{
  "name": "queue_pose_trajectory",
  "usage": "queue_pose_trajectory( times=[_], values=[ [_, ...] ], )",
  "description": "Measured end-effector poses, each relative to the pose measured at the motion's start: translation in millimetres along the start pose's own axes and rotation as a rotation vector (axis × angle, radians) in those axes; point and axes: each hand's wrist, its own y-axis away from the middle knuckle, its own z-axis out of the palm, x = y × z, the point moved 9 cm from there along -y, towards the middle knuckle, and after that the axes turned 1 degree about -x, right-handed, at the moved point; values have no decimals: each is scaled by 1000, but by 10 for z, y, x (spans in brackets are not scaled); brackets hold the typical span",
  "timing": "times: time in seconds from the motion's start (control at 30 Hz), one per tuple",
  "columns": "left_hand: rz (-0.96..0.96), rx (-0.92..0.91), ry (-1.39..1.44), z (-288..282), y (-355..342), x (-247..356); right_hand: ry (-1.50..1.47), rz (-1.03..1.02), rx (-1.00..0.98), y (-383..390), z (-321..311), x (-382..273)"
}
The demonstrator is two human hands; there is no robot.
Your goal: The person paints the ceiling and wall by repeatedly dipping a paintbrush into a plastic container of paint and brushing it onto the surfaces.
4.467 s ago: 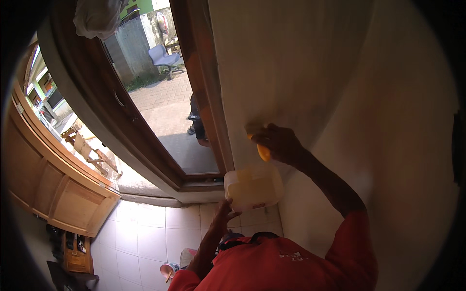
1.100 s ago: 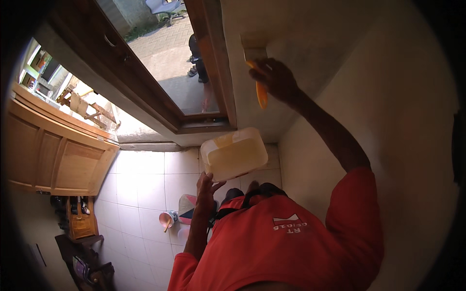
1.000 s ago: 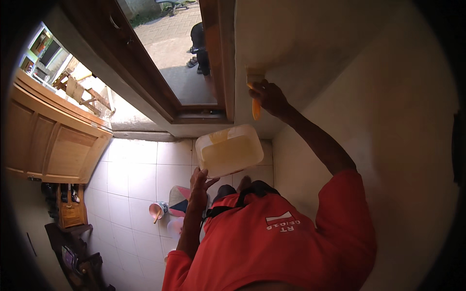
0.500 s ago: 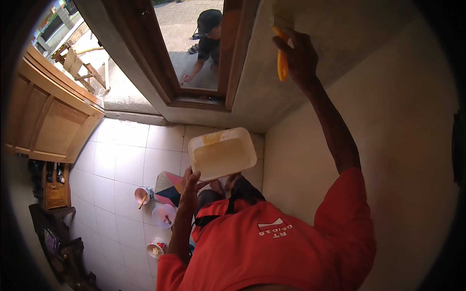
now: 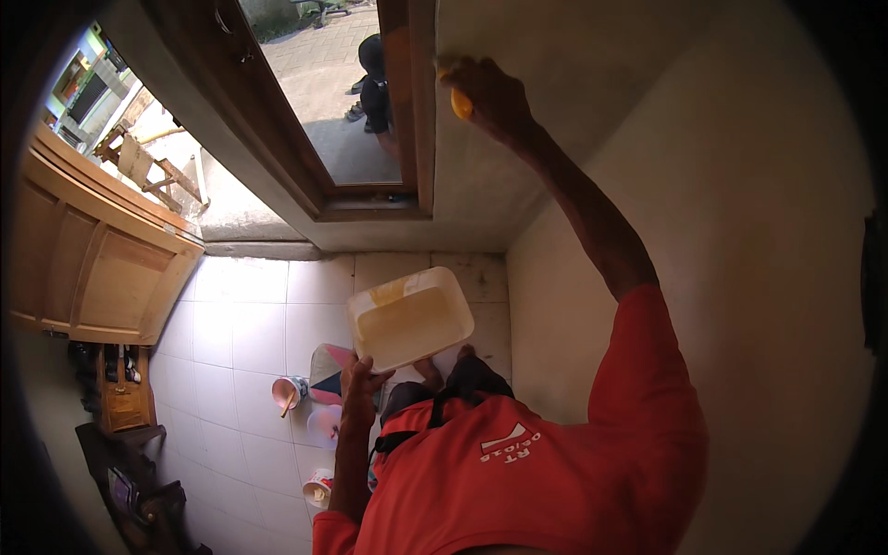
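Note:
My left hand (image 5: 359,379) grips the near left corner of a white rectangular tub (image 5: 462,310) at waist height. Pale cream liquid (image 5: 412,319) lies in the tub, and a yellowish smear marks its far wall. With my right arm stretched up, my right hand (image 5: 498,100) is closed round the yellow handle (image 5: 462,104) of a paintbrush. It is beside the window's dark wooden frame (image 5: 421,111), at the grey wall (image 5: 499,185). The bristles are mostly hidden by my hand and the dim light.
On the tiled floor (image 5: 208,370) to my left stand a small bucket with a stick (image 5: 289,393), a translucent lid (image 5: 324,425) and another small tub (image 5: 317,488). A wooden door (image 5: 120,250) stands open at left. Through the glass, a person in a dark cap (image 5: 372,79) crouches outside.
My right hand has moved left with the paintbrush, from the open wall to beside the window frame. The tub sits slightly lower and further left in view. The person outside is now partly hidden.

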Motion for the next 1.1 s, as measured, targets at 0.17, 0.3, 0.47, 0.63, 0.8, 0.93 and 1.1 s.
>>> queue_pose_trajectory(
  times=[0.17, 0.3, 0.47, 0.63, 0.8, 0.93, 1.1],
  values=[
    [93, 7, 8, 122, 95, -15, 239, -16, 187, -174, -527, 126],
    [45, 41, 66, 186, 131, -126, 197, 8, -331, 715, 237, -11],
    [63, 19, 84, 283, 146, -220, -19, 20, -396, 1022, 342, 164],
    [91, 36, 85, 373, 93, -286, 99, -81, 55, -566, -1214, 784],
    [159, -34, 60, 528, 45, -236, 314, -62, 260, -1699, -2504, 1067],
    [151, -59, 45, 596, 22, -235, 459, -119, 297, -944, -1958, 764],
    [154, -56, 41, 656, 46, -234, 197, 16, -497, 944, -40, 366]
  ],
)
